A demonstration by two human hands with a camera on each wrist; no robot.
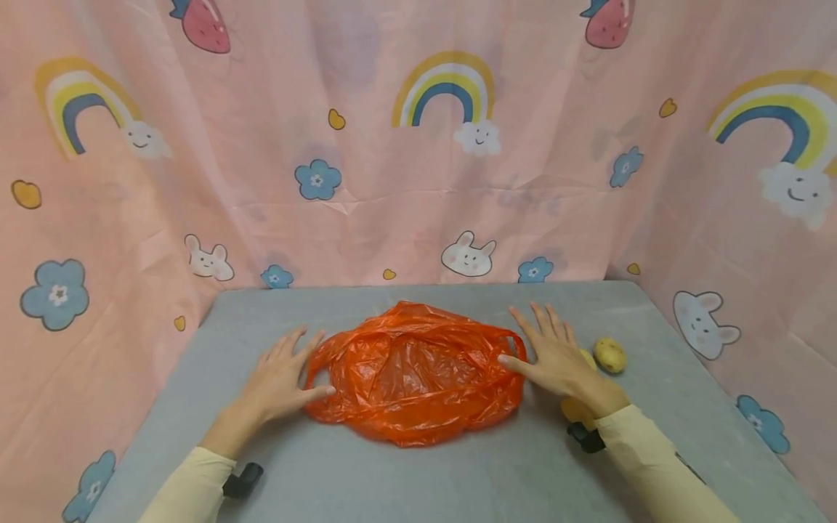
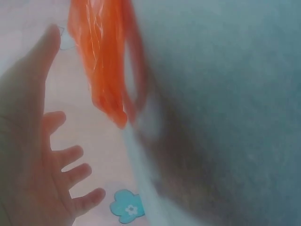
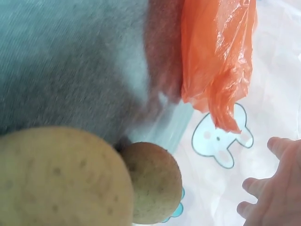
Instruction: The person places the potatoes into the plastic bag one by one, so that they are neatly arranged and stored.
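Hands, left [image 1: 276,379] and right [image 1: 557,362], unclenched with fingers [image 1: 543,322] spread, flanking orange plastic bag [image 1: 418,374]

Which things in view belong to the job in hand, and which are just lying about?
In the job:
orange plastic bag, between the left hand and right hand
potatoes, probably, though neither hand grips them

Just about:
grey tabletop
pink printed cloth backdrop
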